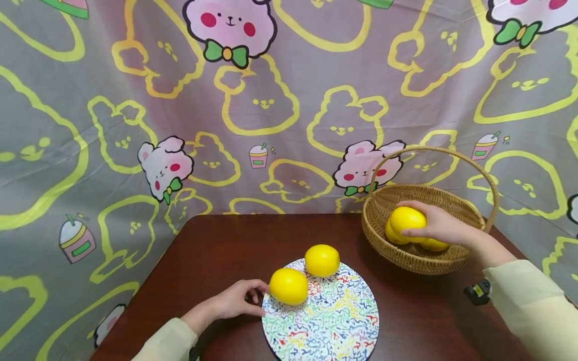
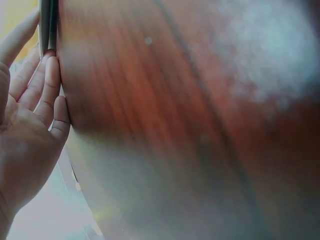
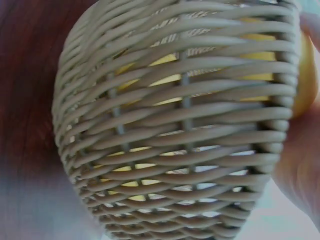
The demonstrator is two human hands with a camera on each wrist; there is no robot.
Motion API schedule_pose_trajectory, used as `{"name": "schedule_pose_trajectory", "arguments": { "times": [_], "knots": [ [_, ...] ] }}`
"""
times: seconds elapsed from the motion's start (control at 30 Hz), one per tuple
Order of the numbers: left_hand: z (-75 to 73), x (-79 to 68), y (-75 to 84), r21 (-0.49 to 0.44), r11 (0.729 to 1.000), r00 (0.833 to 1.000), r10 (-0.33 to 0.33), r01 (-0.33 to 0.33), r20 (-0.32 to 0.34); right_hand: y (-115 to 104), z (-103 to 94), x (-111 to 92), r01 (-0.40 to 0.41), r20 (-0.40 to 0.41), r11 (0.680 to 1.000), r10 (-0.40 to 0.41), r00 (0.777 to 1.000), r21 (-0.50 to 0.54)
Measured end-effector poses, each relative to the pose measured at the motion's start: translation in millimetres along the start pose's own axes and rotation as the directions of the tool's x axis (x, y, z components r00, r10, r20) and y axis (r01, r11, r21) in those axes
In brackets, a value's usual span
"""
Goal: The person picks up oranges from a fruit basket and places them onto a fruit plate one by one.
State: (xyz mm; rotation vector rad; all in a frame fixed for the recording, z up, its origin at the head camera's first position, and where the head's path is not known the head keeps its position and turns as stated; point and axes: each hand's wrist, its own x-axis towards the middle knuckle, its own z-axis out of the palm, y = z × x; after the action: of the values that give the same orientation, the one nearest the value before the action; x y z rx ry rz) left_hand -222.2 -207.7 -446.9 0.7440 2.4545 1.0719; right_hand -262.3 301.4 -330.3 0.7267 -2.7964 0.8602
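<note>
My right hand (image 1: 433,223) grips a yellow lemon (image 1: 408,219) inside the wicker basket (image 1: 375,230), thumb on its near side and fingers over the top. More lemons lie beneath it, partly hidden by the hand; yellow shows through the weave (image 3: 175,115) in the right wrist view. At the left rim of a round patterned board (image 1: 334,321), my left hand (image 1: 237,300) rests with its fingertips right at the edge. The left wrist view shows its fingers fairly straight beside that edge (image 2: 47,30). Two lemons, a nearer one (image 1: 289,286) and a farther one (image 1: 322,260), sit on the board.
The dark reddish-brown table (image 1: 235,245) carries the board and basket. A tall arched handle (image 1: 433,149) rises over the basket. Behind the table hangs a grey curtain (image 1: 289,145) printed with cartoon figures.
</note>
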Motion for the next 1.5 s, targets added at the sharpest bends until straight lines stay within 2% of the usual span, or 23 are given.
{"name": "schedule_pose_trajectory", "arguments": {
  "times": [0.23,0.6,1.13,1.5],
  "knots": [
    [-1.3,1.6,-0.9,0.009,1.000,1.000,-0.025,0.025,0.003,-8.5,-4.9,-0.7,-0.013,-0.029,0.999,0.012,1.000,-0.033],
    [0.1,1.6,0.2,-0.002,1.000,1.000,-0.014,0.014,0.004,-23.4,-4.3,1.2,0.043,-0.039,0.999,-0.043,0.998,-0.017],
    [-0.7,1.1,2.5,-0.002,1.000,1.000,-0.021,0.021,0.003,-55.3,10.1,2.9,0.122,-0.008,0.992,-0.121,0.993,0.046],
    [0.5,0.3,0.0,0.011,1.000,1.000,-0.007,0.007,-0.005,-64.9,25.5,7.7,0.141,0.024,0.986,-0.144,0.989,0.084]
  ]
}}
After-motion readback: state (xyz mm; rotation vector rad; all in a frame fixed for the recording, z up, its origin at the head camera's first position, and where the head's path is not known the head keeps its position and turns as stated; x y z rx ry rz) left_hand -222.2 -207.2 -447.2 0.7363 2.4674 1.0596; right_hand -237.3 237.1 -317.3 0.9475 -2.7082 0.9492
